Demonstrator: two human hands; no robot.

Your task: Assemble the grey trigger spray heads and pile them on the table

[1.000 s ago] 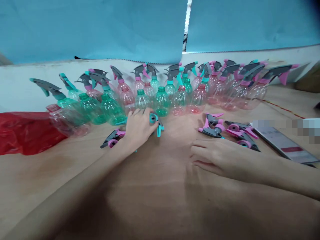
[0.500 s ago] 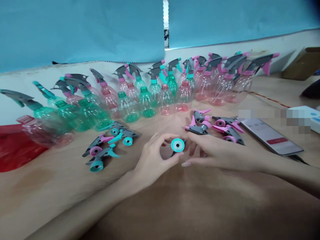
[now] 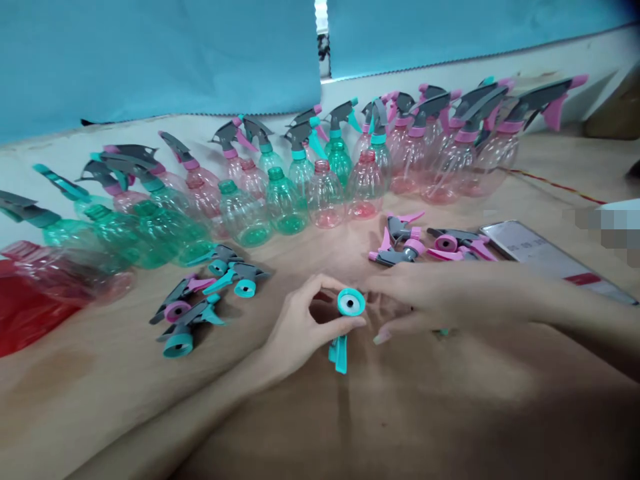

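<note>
Left hand (image 3: 305, 320): thumb and fingers closed around a teal spray-trigger head (image 3: 346, 320), gripped at its round collar, whose open end faces the camera; the teal lever hangs below the thumb. The item sits low and centre, just above the brown surface (image 3: 350, 413).

Right hand (image 3: 430, 297): reaches in from the right, fingertips meeting the same trigger head from the opposite side; whether it grips cannot be told.

Left of the hands: a loose group of trigger heads (image 3: 205, 293) lying on the surface, teal collars and pink collars mixed, grey bodies.

Just beyond the right hand: a second group, pink-trimmed trigger heads (image 3: 425, 243), lying close together.

Right of that group: a phone (image 3: 540, 257), flat, screen lit, partly crossed by the right forearm.

Further back: a long row of clear bottles (image 3: 300, 193), green and pink, running left to right across the surface; the rear ones carry fitted trigger heads, several front ones stand with bare necks.

Far left: a red plastic bag (image 3: 25, 313).

Behind: a blue sheet (image 3: 150, 53) over the wall.
</note>
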